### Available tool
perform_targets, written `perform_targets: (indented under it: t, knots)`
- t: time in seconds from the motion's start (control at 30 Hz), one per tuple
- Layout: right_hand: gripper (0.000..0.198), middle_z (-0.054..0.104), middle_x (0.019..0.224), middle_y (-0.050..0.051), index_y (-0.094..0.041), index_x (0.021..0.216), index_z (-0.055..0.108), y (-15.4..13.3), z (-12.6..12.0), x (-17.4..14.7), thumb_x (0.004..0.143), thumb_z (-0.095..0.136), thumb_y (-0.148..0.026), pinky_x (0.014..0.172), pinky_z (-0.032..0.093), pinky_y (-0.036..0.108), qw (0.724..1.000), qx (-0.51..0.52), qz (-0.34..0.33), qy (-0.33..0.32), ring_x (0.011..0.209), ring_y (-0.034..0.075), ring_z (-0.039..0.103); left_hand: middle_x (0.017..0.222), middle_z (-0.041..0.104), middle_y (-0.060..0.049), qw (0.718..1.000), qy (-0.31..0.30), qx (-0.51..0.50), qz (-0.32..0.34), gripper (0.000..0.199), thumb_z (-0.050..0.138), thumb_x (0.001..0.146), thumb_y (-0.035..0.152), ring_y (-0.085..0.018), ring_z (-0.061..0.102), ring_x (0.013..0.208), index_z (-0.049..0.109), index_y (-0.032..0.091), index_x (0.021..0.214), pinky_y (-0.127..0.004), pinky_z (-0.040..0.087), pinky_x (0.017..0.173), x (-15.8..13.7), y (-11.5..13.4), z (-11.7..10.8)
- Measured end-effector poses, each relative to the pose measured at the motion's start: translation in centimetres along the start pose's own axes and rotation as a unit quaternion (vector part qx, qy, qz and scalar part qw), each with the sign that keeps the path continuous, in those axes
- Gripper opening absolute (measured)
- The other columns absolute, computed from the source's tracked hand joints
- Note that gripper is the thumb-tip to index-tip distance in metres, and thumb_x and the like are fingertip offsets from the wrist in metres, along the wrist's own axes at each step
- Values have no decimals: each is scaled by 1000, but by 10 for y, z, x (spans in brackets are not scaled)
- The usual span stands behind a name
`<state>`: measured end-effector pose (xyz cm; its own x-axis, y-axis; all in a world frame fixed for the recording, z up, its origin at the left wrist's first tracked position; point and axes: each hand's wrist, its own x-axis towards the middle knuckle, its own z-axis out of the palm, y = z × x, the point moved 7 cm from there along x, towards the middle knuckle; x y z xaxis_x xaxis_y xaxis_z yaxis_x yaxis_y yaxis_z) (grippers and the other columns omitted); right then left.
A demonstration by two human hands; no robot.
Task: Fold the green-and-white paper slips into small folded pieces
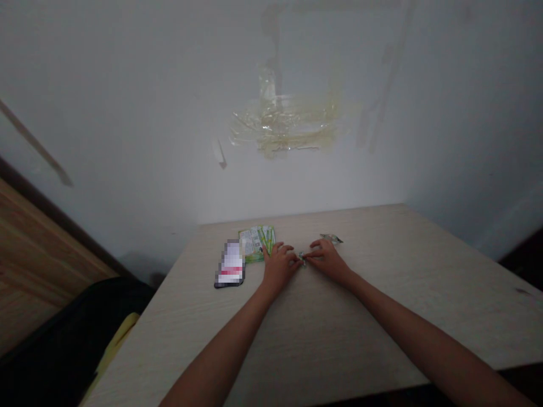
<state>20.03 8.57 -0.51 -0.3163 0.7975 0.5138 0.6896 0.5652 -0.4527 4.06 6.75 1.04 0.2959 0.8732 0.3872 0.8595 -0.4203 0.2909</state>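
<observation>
On the middle of a pale wood-grain table [386, 243], the left hand [279, 268] and the right hand [331, 263] come close together, fingertips pinching from either side a small silvery-green piece [301, 260] (too small to tell what it is). Just beyond the right hand lies a shiny, pale patterned scrap [330, 239]. Beside the left hand's fingers sits a flat green-and-white printed packet [251, 243], with a dark-edged rectangular phone [231, 264], its screen blurred, alongside
</observation>
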Motion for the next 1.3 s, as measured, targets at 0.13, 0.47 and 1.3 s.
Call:
perform_targets:
  t: [0.13,0.47,1.3]
  knots:
    - [12,60,103,8,-30,89,77,1,2,1,83,67,-32,97,42,44,1000,-13,9,-2,103,23,53,120,65,-1,1000,-13,-14,-14,17,62,85,43,-30,40,129,73,30,83,-71,8,108,3,-1,1]
    - [11,61,103,7,-31,87,77,5,4,0,82,68,-33,96,42,44,1000,-2,3,1,103,23,54,125,61,0,999,-10,1,-39,16,65,82,42,-28,40,128,72,35,95,-70,9,109,2,0,-1]
    - [16,57,105,10,-34,96,76,9,8,9,86,64,-38,94,40,45,996,-88,23,19,103,26,49,128,61,4,999,-17,3,-40,16,63,82,49,-33,37,131,73,42,93,-76,6,105,4,-8,5]
